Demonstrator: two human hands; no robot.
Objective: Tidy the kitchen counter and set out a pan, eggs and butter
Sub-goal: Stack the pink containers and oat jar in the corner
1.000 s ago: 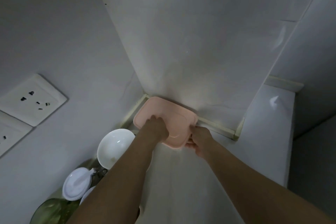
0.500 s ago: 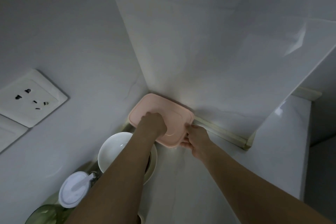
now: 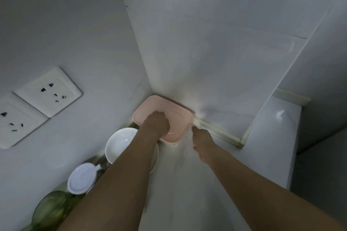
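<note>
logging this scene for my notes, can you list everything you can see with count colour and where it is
box: 1, pink lid, pushed into the counter corner against both walls
bowl: 1, white, on the counter left of the box, partly under the left forearm
round lid: 1, white, nearer than the bowl, by the left wall
green glass item: 1, bottom left, blurred
sockets: 2, white, left wall
counter: 1, white
trim strip: 1, cream, at the foot of the back wall
left hand: on top of the box lid
right hand: at the box's right edge, fingers extended
</note>
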